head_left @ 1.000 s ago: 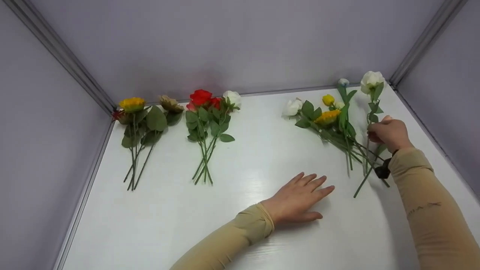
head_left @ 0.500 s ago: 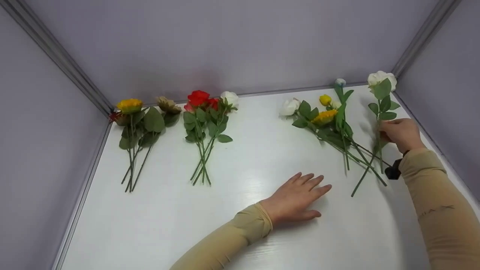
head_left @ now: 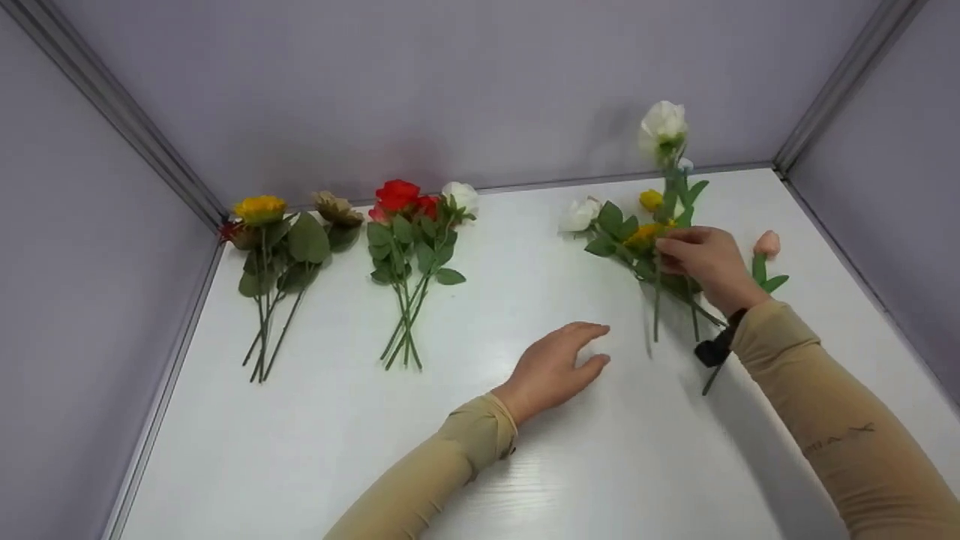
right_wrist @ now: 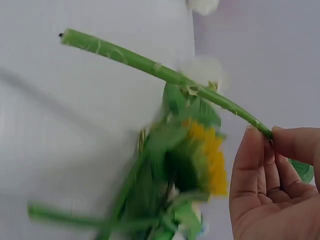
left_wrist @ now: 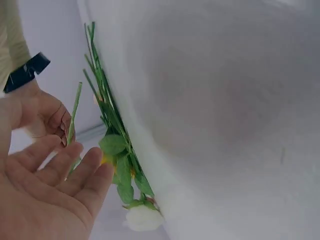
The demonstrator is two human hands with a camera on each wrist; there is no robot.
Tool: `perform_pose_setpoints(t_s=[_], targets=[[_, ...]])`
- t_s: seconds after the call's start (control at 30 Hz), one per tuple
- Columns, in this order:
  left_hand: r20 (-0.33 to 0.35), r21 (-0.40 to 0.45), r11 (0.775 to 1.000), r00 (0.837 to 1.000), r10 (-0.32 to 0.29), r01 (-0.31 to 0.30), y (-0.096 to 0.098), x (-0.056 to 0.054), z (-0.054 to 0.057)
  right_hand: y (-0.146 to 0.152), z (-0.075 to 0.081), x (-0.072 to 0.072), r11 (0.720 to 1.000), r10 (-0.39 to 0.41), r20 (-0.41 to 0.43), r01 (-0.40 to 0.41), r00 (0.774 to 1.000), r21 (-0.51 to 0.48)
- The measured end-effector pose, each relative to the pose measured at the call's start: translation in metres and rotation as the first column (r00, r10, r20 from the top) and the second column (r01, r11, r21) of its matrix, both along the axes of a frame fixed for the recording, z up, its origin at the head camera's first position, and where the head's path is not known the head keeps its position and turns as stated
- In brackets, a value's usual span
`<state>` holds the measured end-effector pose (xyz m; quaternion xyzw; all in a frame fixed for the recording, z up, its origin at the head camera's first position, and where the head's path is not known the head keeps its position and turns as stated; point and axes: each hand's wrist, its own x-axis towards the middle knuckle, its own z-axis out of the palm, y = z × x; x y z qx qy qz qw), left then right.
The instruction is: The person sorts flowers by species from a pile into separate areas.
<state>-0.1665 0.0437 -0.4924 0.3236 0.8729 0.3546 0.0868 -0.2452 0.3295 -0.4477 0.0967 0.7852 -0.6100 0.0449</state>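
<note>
My right hand [head_left: 709,266] pinches the stem of a white rose [head_left: 664,127] between thumb and fingers, with the bloom raised upright above the right-hand pile. In the right wrist view the green stem [right_wrist: 165,72] sticks out from the fingertips. Under and behind that hand lie a yellow sunflower [head_left: 641,236], another white rose [head_left: 581,214] and a yellow tulip [head_left: 650,199]. My left hand [head_left: 555,367] hovers in front of the pile, fingers extended and thumb apart, holding nothing. Its palm [left_wrist: 50,205] fills the lower left of the left wrist view.
A pink tulip [head_left: 766,244] lies right of my right hand. A bunch with red roses [head_left: 397,196] and a white rose [head_left: 460,198] lies left of centre. Farther left is a bunch with a sunflower [head_left: 260,210] and a brown flower [head_left: 337,209]. Grey walls enclose the white table [head_left: 480,322].
My right hand has carried the white rose left from the table's right side and lifted it, uncovering the pink tulip. My left hand has moved slightly left and turned, its fingers closer together.
</note>
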Motion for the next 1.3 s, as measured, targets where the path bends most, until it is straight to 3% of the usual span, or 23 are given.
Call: perform_pose_setpoints(t_s=[0.07,0.17,0.27,0.43,0.57,0.73,1.0,1.2,1.3], targets=[[0.131,0.113,0.990,0.989,0.074,-0.089,-0.008,-0.005,0.002,-0.027,-0.001,-0.002,0.997,0.028,-0.012,-0.028,1.000,-0.072],[0.287,0.227,0.952,0.948,0.139,-0.208,-0.021,-0.012,0.003,-0.065,-0.006,-0.003,0.981,0.069,-0.032,-0.073,0.997,-0.178],[0.405,0.299,0.909,0.901,0.154,-0.290,-0.034,-0.018,0.000,-0.095,-0.011,-0.002,0.951,0.115,-0.057,-0.127,0.992,-0.283],[0.545,0.378,0.845,0.829,0.128,-0.379,-0.052,-0.022,-0.009,-0.129,-0.016,0.002,0.898,0.172,-0.086,-0.192,0.981,-0.397],[0.584,0.393,0.818,0.801,0.130,-0.420,-0.063,-0.022,-0.015,-0.146,-0.019,0.004,0.879,0.196,-0.086,-0.214,0.977,-0.427],[0.579,0.373,0.812,0.797,0.174,-0.448,-0.073,-0.021,-0.018,-0.161,-0.023,0.005,0.873,0.208,-0.078,-0.221,0.975,-0.435],[0.534,0.319,0.833,0.812,0.235,-0.451,-0.083,-0.018,-0.019,-0.176,-0.028,0.006,0.901,0.167,-0.076,-0.183,0.983,-0.393],[0.513,0.321,0.827,0.819,0.257,-0.461,-0.092,-0.020,-0.014,-0.190,-0.029,0.005,0.902,0.155,-0.078,-0.173,0.985,-0.396],[0.484,0.296,0.838,0.828,0.282,-0.458,-0.098,-0.023,-0.011,-0.197,-0.028,0.003,0.903,0.177,-0.083,-0.195,0.981,-0.383]])
